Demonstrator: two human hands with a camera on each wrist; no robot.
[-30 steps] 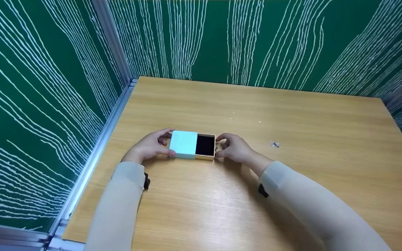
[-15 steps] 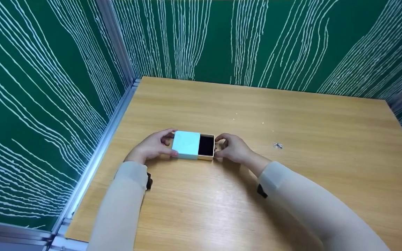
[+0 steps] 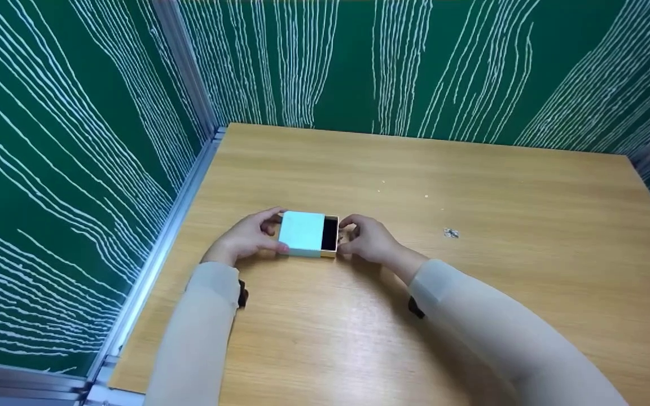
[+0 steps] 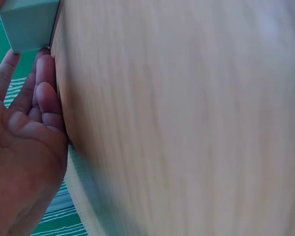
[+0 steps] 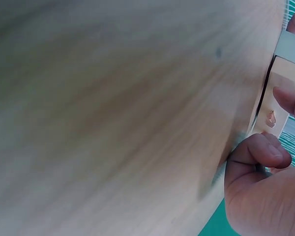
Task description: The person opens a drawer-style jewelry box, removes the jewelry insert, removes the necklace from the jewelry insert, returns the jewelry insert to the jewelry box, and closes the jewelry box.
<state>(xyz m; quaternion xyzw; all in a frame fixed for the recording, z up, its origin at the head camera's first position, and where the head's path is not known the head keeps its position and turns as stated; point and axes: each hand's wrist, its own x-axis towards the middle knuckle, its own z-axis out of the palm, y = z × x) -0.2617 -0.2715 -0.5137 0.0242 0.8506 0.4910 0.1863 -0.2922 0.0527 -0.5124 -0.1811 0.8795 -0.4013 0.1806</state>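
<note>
A light turquoise drawer box (image 3: pixel 301 230) lies on the table, its pale inner drawer (image 3: pixel 329 254) partly out on the right side. The drawer's inside looks black. My left hand (image 3: pixel 246 237) holds the sleeve's left end between thumb and fingers; in the left wrist view, fingertips meet the corner of the sleeve (image 4: pixel 30 27). At the drawer's outer end, my right hand (image 3: pixel 371 239) has its thumb and bent forefinger against the corners. A small ribbon-like pull tab (image 5: pixel 271 119) shows on that end face in the right wrist view, between thumb and curled fingers.
A small crumpled shiny piece (image 3: pixel 451 233) lies on the wooden table (image 3: pixel 471 186) to the right, with several tiny white specks farther back. Green panels with white wavy lines (image 3: pixel 347 67) stand behind and at the left, close to the table edge.
The drawer has slid leftward into the sleeve, so less of its black inside shows. My right hand has moved left with it; the left hand has stayed on the sleeve.
</note>
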